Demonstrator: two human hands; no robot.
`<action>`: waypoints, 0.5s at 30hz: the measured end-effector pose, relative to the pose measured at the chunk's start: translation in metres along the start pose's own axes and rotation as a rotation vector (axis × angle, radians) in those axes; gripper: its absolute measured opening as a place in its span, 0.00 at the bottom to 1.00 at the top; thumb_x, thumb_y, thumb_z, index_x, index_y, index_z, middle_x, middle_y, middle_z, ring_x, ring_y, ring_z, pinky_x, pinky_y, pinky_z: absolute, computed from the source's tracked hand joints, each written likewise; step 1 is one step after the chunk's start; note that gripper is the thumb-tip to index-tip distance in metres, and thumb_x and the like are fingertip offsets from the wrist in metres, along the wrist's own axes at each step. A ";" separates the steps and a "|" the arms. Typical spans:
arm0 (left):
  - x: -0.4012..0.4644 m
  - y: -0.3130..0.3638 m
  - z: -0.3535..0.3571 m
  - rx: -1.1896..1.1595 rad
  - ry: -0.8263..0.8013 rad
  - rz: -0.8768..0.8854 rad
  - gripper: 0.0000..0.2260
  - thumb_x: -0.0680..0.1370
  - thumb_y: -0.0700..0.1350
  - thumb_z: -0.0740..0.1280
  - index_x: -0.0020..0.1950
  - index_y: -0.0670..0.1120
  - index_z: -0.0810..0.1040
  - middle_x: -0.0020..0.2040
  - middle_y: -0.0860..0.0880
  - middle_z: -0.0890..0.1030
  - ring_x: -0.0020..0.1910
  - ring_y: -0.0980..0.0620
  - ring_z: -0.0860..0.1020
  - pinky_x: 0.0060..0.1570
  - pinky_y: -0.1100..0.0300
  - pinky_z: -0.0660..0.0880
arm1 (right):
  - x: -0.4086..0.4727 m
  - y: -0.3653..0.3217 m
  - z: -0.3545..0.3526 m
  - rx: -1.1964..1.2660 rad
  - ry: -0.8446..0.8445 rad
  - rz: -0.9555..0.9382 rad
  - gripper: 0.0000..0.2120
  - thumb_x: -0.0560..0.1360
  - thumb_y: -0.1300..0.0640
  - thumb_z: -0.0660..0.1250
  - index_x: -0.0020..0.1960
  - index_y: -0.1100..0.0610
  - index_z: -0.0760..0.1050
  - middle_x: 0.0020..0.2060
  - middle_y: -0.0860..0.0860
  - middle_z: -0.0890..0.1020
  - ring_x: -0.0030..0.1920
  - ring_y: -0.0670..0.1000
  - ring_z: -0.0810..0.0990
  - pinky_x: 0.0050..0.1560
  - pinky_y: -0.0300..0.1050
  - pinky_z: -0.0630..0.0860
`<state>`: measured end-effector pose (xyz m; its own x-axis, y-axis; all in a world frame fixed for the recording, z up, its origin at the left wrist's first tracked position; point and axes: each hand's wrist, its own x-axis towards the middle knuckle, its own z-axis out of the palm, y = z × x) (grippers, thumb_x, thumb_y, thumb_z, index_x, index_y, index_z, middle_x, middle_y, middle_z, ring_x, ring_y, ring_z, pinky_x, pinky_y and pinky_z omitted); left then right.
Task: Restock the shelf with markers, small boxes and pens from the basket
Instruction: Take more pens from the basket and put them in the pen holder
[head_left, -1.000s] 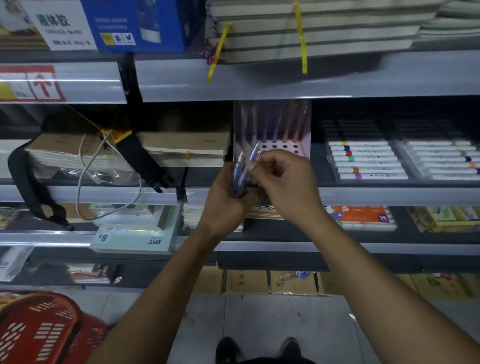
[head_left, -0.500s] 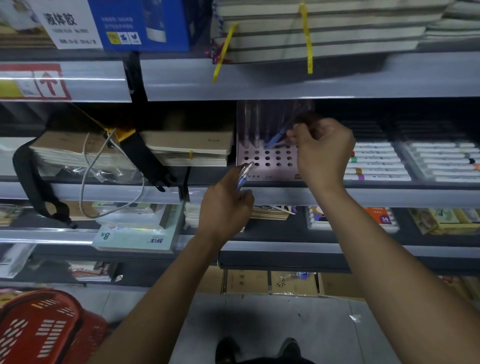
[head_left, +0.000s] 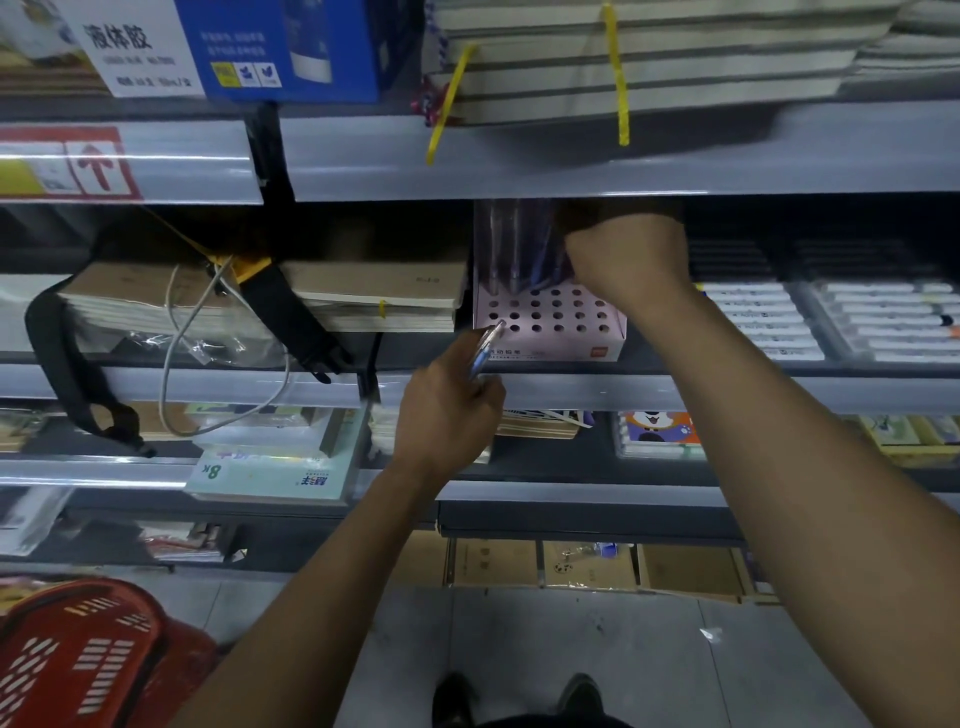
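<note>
Stationery aisle, grey shelf w/ a pink holed pen rack on it. Right hand reaches into the rack's back rows among standing pens; its grip is hidden behind the knuckles, can't tell if closed on a pen. Left hand, below and left of the right, is closed on spare pens, tips just beside the rack's front corner. Red basket sits on the floor, well below-left. Risk: blind placement under the low upper shelf may miss a hole or topple neighbours; loosely bunched spares could slip.
</note>
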<state>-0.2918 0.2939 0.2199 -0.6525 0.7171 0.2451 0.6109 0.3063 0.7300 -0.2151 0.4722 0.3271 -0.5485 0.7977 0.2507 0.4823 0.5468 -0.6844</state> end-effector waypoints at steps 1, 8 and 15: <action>0.000 -0.001 0.000 -0.005 -0.003 0.002 0.20 0.79 0.40 0.65 0.69 0.55 0.76 0.44 0.49 0.83 0.39 0.49 0.81 0.38 0.52 0.80 | 0.001 0.000 -0.001 -0.014 -0.013 0.018 0.16 0.78 0.63 0.65 0.33 0.53 0.67 0.32 0.49 0.73 0.32 0.45 0.71 0.28 0.35 0.65; 0.000 -0.003 0.000 -0.025 -0.005 -0.016 0.18 0.79 0.41 0.65 0.68 0.55 0.76 0.41 0.50 0.81 0.37 0.49 0.80 0.38 0.48 0.81 | -0.004 0.003 0.017 0.010 -0.097 0.052 0.14 0.79 0.59 0.68 0.35 0.56 0.75 0.31 0.52 0.76 0.30 0.49 0.73 0.31 0.41 0.67; -0.001 0.005 -0.003 -0.300 -0.071 -0.054 0.13 0.81 0.53 0.65 0.62 0.48 0.78 0.39 0.47 0.79 0.35 0.49 0.74 0.35 0.50 0.74 | -0.006 0.016 0.028 0.046 -0.024 0.000 0.08 0.79 0.59 0.70 0.43 0.62 0.81 0.38 0.56 0.83 0.37 0.53 0.83 0.34 0.45 0.79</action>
<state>-0.2899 0.2926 0.2253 -0.6414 0.7496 0.1634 0.4093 0.1542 0.8993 -0.2232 0.4689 0.2960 -0.5647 0.7913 0.2343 0.4507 0.5336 -0.7156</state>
